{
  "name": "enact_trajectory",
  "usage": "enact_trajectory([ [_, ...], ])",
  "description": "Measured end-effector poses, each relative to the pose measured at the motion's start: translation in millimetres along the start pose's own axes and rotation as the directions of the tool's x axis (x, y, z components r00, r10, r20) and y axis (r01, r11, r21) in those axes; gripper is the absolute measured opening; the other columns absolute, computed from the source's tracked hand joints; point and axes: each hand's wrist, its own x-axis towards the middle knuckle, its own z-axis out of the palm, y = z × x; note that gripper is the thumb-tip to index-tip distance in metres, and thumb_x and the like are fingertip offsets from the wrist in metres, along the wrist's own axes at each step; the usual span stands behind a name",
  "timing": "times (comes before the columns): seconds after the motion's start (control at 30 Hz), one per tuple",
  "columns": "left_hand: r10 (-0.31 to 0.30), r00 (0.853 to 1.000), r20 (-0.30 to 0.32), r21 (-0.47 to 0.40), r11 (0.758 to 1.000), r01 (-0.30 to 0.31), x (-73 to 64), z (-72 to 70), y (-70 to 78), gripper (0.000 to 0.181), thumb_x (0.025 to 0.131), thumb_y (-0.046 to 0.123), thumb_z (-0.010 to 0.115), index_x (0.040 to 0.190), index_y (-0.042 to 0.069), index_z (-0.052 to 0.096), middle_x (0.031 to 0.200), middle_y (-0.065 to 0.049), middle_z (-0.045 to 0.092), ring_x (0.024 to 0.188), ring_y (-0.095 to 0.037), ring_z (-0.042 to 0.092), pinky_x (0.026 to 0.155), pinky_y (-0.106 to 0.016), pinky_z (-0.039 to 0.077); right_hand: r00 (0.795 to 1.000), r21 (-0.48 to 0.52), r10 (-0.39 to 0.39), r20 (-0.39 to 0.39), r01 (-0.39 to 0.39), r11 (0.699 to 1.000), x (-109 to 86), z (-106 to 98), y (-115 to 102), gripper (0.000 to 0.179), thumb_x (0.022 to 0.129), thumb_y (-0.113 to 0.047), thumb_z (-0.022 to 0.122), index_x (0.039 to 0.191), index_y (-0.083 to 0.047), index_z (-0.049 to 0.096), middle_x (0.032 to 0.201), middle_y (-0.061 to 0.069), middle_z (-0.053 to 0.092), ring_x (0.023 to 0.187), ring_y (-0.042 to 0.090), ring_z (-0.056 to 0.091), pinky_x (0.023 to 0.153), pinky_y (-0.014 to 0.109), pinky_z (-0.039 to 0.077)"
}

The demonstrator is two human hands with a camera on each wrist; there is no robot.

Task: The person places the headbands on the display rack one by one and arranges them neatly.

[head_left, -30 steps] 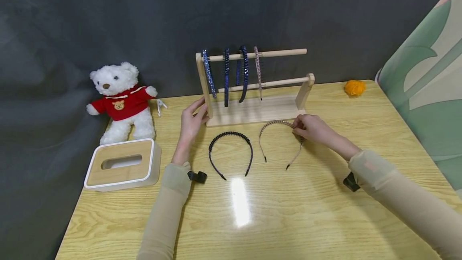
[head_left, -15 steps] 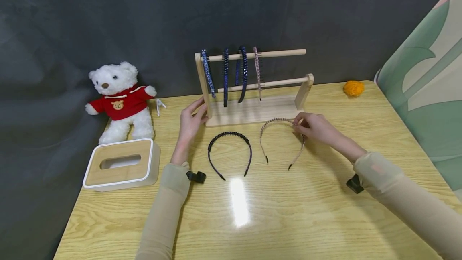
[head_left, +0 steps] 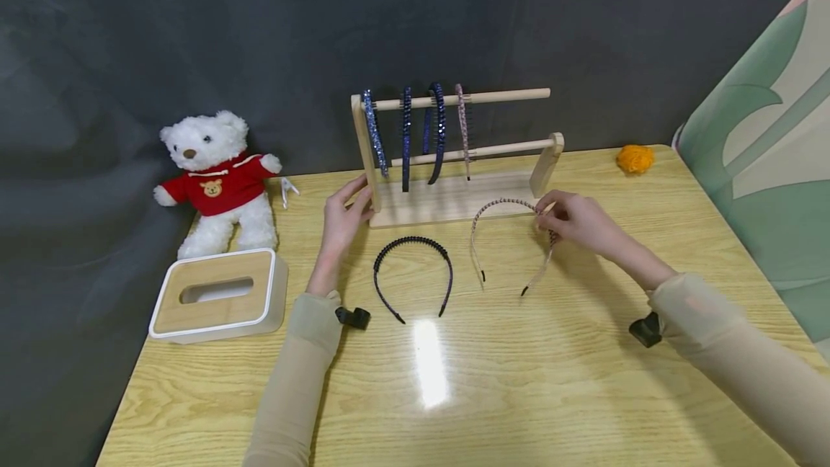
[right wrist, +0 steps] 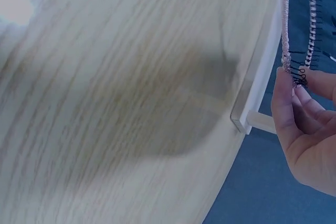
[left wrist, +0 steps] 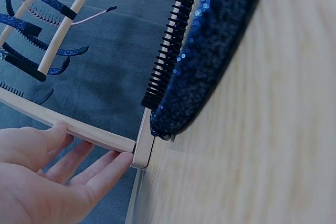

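My right hand (head_left: 573, 220) pinches a thin pink beaded headband (head_left: 478, 220) near the right end of its toothed part; its black tips (head_left: 524, 291) point toward me. In the right wrist view, thumb and fingers close on the headband's band (right wrist: 286, 22) beside its black teeth. My left hand (head_left: 342, 218) touches the left upright (head_left: 364, 153) of a wooden headband rack (head_left: 447, 200), fingers extended along it. The left wrist view shows these fingertips (left wrist: 123, 158) at the upright's lower end. A black beaded headband (head_left: 413, 240) lies on the table in front of the rack.
Several headbands hang over the rack's rods, including glittery blue ones (head_left: 376, 132) and a pink one (head_left: 463, 128). A white teddy bear (head_left: 201, 146) in a red sweater, a tissue box (head_left: 220, 294) and a small white clip (head_left: 288, 193) stand left. An orange fluffy ball (head_left: 635, 158) lies back right.
My right hand has raised the pink headband and shifted it slightly to the right and toward the rack. The left hand stays at the rack's upright.
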Motion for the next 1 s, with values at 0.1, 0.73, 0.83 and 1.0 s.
enact_trajectory([
  [0.1,0.000,1.000,0.001,0.003,1.000,0.000,0.4,0.2,-0.4,0.041,0.111,0.008,0.060,0.152,0.002,0.058,0.156,-0.019,0.055,0.124,-0.047,0.066,0.100,-0.041,0.063,1.000,0.046,-0.006,-0.009,0.006,0.999,-2.8,-4.3,-0.2,0.018,0.103,-0.001,0.070,0.116,0.010,0.065,0.081,0.016,0.074,0.061,0.012,0.069,0.058,0.031,0.066],
  [0.73,-0.007,1.000,-0.004,-0.007,1.000,0.007,1.1,0.3,-1.2,0.041,0.111,0.009,0.061,0.151,0.003,0.059,0.156,-0.018,0.055,0.124,-0.046,0.066,0.099,-0.041,0.064,0.999,0.277,0.043,-0.018,-0.036,0.960,-17.3,-28.2,-5.3,0.026,0.102,0.000,0.073,0.123,0.010,0.062,0.087,-0.001,0.074,0.068,0.014,0.069,0.063,0.024,0.065],
  [0.83,-0.005,1.000,-0.005,-0.003,1.000,0.005,1.0,0.8,-0.3,0.041,0.111,0.009,0.061,0.151,0.003,0.059,0.156,-0.018,0.055,0.124,-0.045,0.066,0.099,-0.042,0.064,0.998,0.271,0.045,-0.034,-0.034,0.962,-18.0,-30.2,-7.3,0.027,0.101,0.000,0.074,0.123,0.011,0.063,0.087,-0.004,0.074,0.068,0.012,0.068,0.062,0.020,0.063],
  [1.0,-0.004,1.000,-0.002,0.013,1.000,0.004,0.8,0.3,-0.6,0.041,0.111,0.010,0.060,0.152,0.003,0.059,0.156,-0.018,0.055,0.126,-0.044,0.065,0.100,-0.043,0.064,0.998,0.262,0.044,-0.055,-0.028,0.965,-20.0,-32.7,-11.8,0.029,0.100,-0.002,0.076,0.124,0.011,0.064,0.086,-0.006,0.074,0.068,0.012,0.068,0.061,0.020,0.062],
])
